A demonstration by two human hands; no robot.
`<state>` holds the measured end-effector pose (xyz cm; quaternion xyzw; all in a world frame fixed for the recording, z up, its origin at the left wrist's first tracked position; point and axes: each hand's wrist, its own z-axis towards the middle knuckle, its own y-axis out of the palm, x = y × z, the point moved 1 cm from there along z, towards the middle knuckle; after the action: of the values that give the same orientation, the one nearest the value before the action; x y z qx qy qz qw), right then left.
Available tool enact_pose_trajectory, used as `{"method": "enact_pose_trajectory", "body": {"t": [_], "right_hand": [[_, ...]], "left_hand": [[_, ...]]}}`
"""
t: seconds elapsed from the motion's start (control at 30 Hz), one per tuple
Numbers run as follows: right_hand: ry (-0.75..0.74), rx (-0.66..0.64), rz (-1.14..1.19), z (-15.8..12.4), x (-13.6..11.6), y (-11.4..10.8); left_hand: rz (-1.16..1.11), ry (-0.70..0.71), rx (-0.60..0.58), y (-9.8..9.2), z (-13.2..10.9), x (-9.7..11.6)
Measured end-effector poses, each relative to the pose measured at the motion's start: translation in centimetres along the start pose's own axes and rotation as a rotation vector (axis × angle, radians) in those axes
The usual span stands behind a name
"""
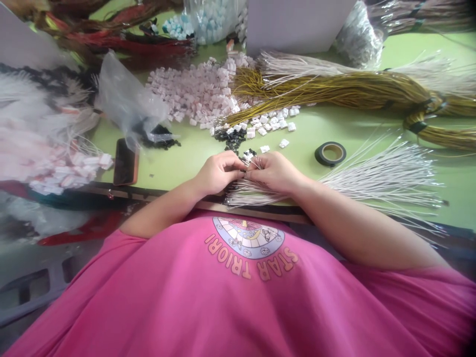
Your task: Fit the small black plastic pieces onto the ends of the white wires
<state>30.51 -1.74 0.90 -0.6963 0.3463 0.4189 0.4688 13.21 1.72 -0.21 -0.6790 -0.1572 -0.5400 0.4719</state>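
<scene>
My left hand [217, 172] and my right hand [273, 171] meet at the near edge of the green table [334, 134], both with fingers curled in. Between their fingertips sits a small white connector [248, 156] on thin white wires. My right hand rests on a bundle of white wires [245, 194] that fans out under it toward me. Loose white connectors [273, 121] and small black connectors [232, 138] lie just beyond my hands.
A large heap of pale connectors [201, 91], a yellow wire bundle [334, 89], a spread of white wires [390, 173], a tape roll [330, 153], a phone [125, 161], a clear plastic bag [126, 101] and a white box [297, 22] lie on the table.
</scene>
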Motion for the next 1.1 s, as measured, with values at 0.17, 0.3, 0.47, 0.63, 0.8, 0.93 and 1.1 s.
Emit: {"method": "enact_pose_trajectory", "body": {"t": [0.17,0.3,0.47,0.63,0.8,0.93,1.1], "right_hand": [[-0.032,0.087,-0.011,0.1,0.3,-0.1],[0.017,0.234,-0.036,0.0,0.3,-0.6],[0.079,0.181,0.056,0.0,0.2,-0.9],[0.101,0.114,0.160,-0.2,-0.1,-0.7],[0.109,0.092,0.168,-0.3,-0.3,-0.8],[0.098,0.055,0.211,-0.2,0.0,-0.7],[0.142,0.005,0.277,-0.1,0.6,-0.4]], "left_hand": [[0.102,-0.017,-0.028,-1.0,0.1,0.2],[0.303,-0.072,-0.002,-3.1,-0.4,0.5],[0.590,-0.156,-0.013,-5.5,-1.3,0.2],[0.641,-0.176,-0.107,-4.4,-1.4,-0.9],[0.680,-0.114,-0.108,-3.3,-0.9,-1.8],[0.648,-0.083,-0.112,-3.7,-1.1,-1.1],[0.331,-0.032,-0.070,-3.9,-1.1,1.8]]}}
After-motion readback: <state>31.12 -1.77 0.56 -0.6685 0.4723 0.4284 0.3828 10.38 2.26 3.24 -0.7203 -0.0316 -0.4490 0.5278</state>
